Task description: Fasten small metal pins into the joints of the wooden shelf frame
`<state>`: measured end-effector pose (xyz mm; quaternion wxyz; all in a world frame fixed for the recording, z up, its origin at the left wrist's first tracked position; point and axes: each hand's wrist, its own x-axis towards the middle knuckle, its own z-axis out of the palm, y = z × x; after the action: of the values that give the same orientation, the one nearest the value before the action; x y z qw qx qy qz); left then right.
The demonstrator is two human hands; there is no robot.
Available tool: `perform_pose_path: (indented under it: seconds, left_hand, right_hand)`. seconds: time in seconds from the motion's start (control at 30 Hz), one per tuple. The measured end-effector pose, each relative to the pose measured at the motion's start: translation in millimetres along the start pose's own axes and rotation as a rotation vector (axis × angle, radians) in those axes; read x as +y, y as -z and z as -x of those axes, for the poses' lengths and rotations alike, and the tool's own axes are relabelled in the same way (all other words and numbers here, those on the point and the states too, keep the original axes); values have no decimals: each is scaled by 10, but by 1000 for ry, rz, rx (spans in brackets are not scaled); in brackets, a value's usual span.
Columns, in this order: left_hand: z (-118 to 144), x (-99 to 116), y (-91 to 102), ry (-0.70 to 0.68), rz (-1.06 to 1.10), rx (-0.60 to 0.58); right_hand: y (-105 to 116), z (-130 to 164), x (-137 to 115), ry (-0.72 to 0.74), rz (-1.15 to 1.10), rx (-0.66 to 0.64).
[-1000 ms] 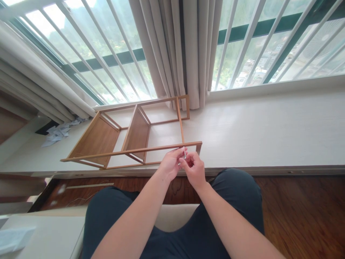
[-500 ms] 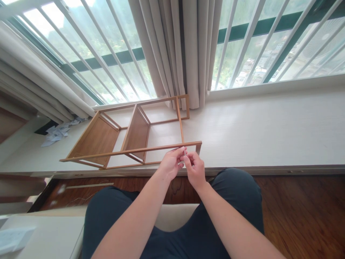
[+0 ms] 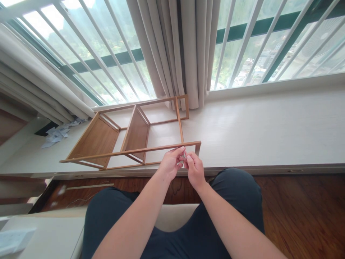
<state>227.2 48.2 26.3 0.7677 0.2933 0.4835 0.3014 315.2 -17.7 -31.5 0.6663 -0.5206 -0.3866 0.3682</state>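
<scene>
Wooden shelf frame lies on its side on the window ledge. At its near right corner, the left hand and right hand meet, fingers of both pinched on a small metal piece (screw or key, too small to tell). Judged step: fitting hardware at this corner. The next move calls for steady alignment with the corner rail.

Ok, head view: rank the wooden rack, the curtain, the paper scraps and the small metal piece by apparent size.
1. curtain
2. wooden rack
3. paper scraps
4. metal piece, pinched between left hand and right hand

The curtain runs out of frame.
</scene>
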Motion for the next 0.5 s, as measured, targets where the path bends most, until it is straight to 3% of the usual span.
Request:
perform_pose_path:
  seconds: [0.5]
  left_hand:
    - [43, -29, 24, -2, -14, 19]
  right_hand:
    - [12, 21, -60, 22, 44, 25]
